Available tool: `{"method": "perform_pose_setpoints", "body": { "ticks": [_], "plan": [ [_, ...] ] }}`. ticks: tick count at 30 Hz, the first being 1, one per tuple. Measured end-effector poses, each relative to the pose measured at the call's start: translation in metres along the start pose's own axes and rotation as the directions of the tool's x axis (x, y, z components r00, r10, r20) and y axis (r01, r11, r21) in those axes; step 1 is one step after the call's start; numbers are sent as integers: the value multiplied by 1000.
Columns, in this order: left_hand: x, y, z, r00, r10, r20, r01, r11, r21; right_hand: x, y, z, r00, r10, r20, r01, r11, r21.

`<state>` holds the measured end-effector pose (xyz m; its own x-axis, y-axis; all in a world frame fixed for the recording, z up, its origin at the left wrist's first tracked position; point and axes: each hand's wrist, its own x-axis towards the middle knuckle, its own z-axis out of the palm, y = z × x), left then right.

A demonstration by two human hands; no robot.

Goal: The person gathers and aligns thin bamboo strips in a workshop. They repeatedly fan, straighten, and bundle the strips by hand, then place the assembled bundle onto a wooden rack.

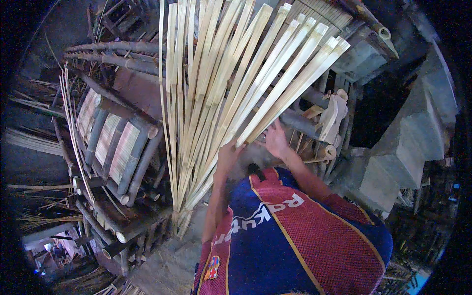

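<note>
A large fan of pale split-bamboo strips [211, 93] spreads upward in front of me. The strips gather at a narrow bundled end [182, 216] low on the left. My left hand [229, 156] is closed on the bamboo strips at the fan's right edge, its fingers partly hidden. Just to the right, my right hand [276, 141] is raised close under the outermost strips. Its fingers look stretched and apart. Whether a fingertip touches a strip is hard to make out.
Left stands a dark bamboo frame [142, 132] with slatted panels. Another bamboo frame [330, 153] with a pale shaped piece [334, 115] is on the right, beside grey steps [393, 167]. Long thin strips [34, 145] lie at far left. A distant person [51, 250] appears lower left.
</note>
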<state>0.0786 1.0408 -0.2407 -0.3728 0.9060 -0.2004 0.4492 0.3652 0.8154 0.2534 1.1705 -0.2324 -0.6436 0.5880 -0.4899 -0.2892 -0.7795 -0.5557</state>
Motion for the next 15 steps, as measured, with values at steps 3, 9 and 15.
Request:
{"method": "perform_pose_setpoints", "body": {
  "ticks": [3,9,15],
  "plan": [
    [-7,-1,-9,1000,8,10,-7,998,-63,3,6,-5,998,19,52,-20,1000,14],
    [-12,-1,-22,998,60,34,-55,991,-124,4,7,1,998,40,49,-40,999,1],
    [-3,-19,-18,1000,11,-23,-14,989,-148,6,8,-6,983,6,183,-2,1000,-21]
  ]
}}
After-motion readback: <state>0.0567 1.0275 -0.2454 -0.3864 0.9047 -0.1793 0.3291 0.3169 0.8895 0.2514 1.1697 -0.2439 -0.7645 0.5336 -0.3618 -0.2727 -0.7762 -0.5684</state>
